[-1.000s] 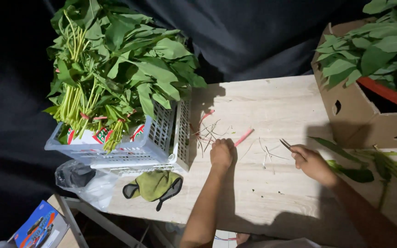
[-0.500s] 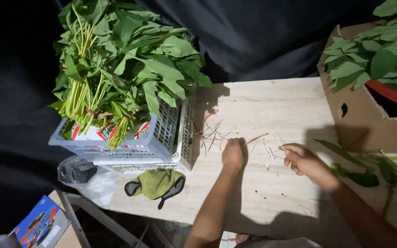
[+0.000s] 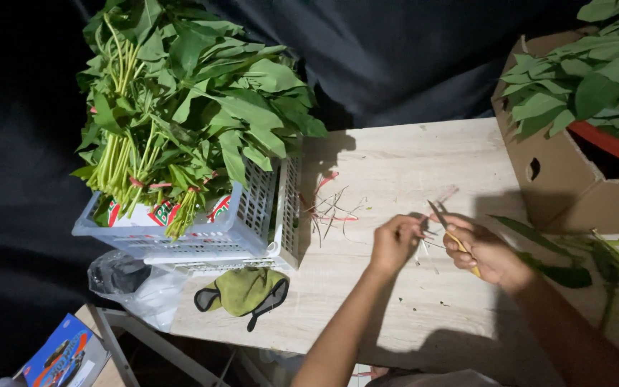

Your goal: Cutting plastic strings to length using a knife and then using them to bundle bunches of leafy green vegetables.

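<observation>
A dark cloth backs a pale wood-grain table lit from above, with hard shadows falling across it. Near the table's front edge, towards its right side, the left hand is closed, its fingertips pinching a thin strand; what the strand is made of I cannot tell. Just beside it the right hand is wrapped around the yellow handle of a small knife, whose narrow dark blade points up and left at the left fingers.

The blade tip lies very close to those fingertips, so a slip while cutting could nick them. The light is also patchy, and the strand is hard to see against the grain.

A loose scatter of thin red and brown strips lies by the table's left edge; these are light and would blow or brush off easily. Beside them, at the left edge, a white lattice plastic basket holds tied bundles of leafy greens with smooth broad leaves and pale stalks, piled high and leaning. A corrugated cardboard box of more greens sits at the back right corner. A soft green cloth mask lies near the front left corner, and long limp stems trail along the right edge.
</observation>
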